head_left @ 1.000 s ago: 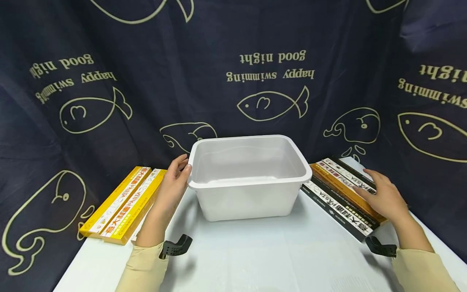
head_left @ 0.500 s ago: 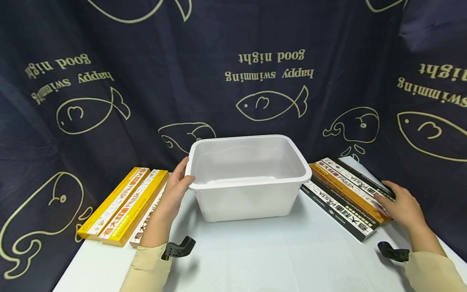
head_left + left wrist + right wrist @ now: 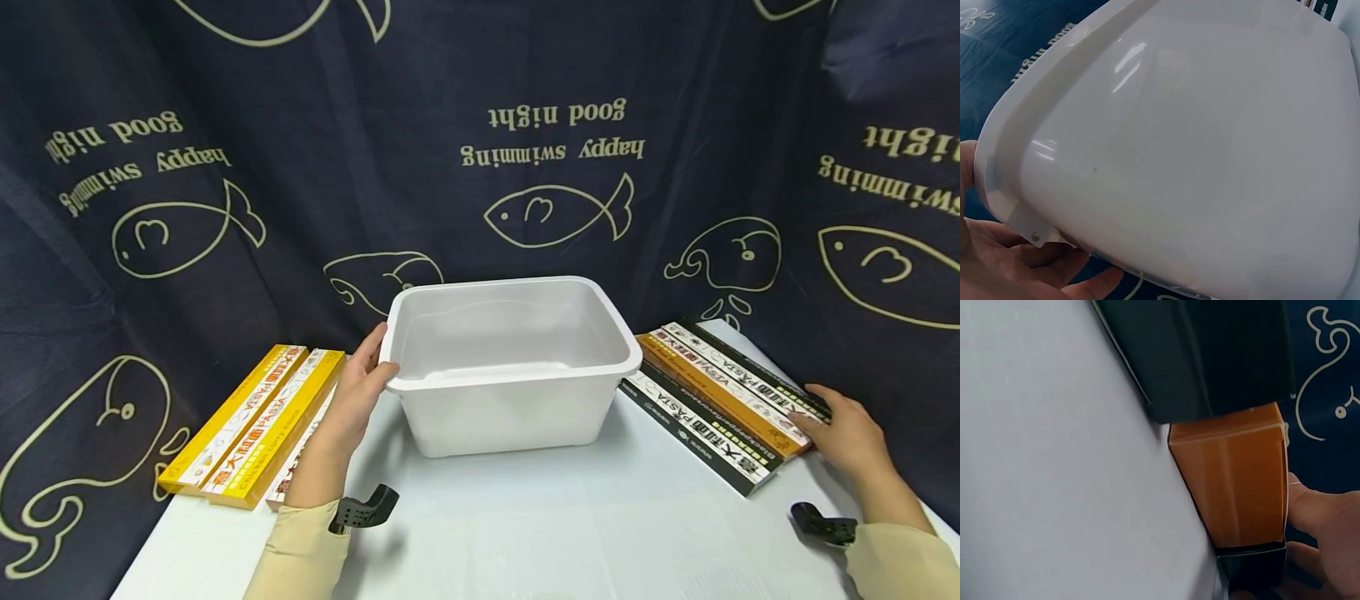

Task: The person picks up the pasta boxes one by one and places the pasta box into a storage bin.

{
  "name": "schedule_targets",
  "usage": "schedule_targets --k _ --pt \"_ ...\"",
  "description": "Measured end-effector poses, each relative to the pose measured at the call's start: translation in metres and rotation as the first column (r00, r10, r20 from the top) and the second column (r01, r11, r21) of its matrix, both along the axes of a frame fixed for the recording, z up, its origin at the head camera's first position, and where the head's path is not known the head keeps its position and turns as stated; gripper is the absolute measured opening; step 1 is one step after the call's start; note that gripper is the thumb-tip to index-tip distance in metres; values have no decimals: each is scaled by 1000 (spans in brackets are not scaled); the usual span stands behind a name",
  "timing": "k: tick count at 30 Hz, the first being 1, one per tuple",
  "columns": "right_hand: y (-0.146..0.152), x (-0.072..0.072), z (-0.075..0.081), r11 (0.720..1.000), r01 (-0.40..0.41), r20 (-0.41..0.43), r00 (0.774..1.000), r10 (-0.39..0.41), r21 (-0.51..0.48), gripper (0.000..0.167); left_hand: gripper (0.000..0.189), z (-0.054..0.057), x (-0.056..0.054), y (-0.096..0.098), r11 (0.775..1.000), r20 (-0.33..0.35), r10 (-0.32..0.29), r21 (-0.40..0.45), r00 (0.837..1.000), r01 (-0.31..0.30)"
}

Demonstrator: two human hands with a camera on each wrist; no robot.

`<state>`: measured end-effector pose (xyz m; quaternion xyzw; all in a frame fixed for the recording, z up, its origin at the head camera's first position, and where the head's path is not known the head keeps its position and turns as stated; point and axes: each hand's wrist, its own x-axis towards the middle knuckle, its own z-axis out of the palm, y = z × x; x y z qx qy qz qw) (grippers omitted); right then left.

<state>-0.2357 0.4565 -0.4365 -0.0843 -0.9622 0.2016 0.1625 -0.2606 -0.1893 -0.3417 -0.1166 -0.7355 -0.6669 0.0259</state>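
Note:
A white plastic bin [image 3: 513, 417] stands mid-table. At its left rim my left hand [image 3: 352, 400] grips, thumb over the edge and fingers outside; the left wrist view shows the fingers [image 3: 1060, 265] under the rim. At the right lie pasta boxes: a near black one [image 3: 697, 433], an orange one [image 3: 731, 392] and a far black one [image 3: 757, 371]. My right hand [image 3: 851, 433] holds the near ends of the orange and far black boxes, thumb on top. In the right wrist view, the thumb [image 3: 1310, 503] meets the orange box's [image 3: 1235, 487] edge; the other fingers are partly hidden.
Several yellow and white pasta boxes [image 3: 262, 425] lie at the left, one partly behind my left forearm. A dark fish-print curtain [image 3: 450, 167] hangs behind and beside the white table [image 3: 562, 525].
My right hand has moved right and nearer along the boxes. The orange box's near end has shifted slightly right. My left hand has closed on the bin's rim, its thumb now over the edge.

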Motion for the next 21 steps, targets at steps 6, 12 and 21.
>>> schedule_targets --k 6,12,21 --pt "1 1 2 999 29 4 1000 -29 18 59 70 0 0 1 1000 14 -4 15 1000 4" --pt "8 2 0 997 71 22 997 -72 41 66 71 -2 -1 2 999 40 -11 45 999 9" --pt "18 3 1 997 77 186 980 -71 -24 78 72 -7 -2 4 998 60 10 62 998 -14"
